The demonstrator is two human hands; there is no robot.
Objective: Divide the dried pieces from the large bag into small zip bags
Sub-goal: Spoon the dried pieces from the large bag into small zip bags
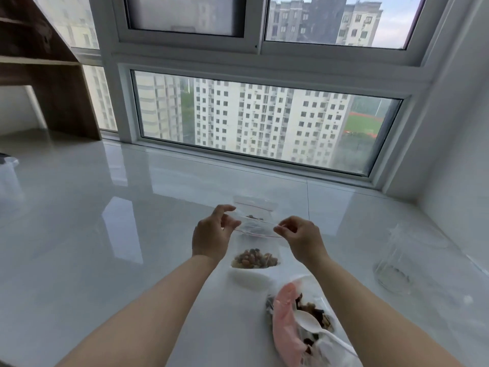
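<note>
sealing a filled zip bag (pixel 258 245) above the tabletop (pixel 105 234).
left hand (pixel 211 234) and right hand (pixel 299 237) each have fingers clamped on its mouth corners; next, i'd guess, press the zip closed. large bag (pixel 299 321) lies nearby.

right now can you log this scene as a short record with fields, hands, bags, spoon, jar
left hand: pinches the left end of the small zip bag's top
right hand: pinches its right end
small zip bag: held up, dried pieces at the bottom
second zip bag: lies behind it
large bag: open on the table
spoon: white, in the large bag
jar: clear, far right
</note>
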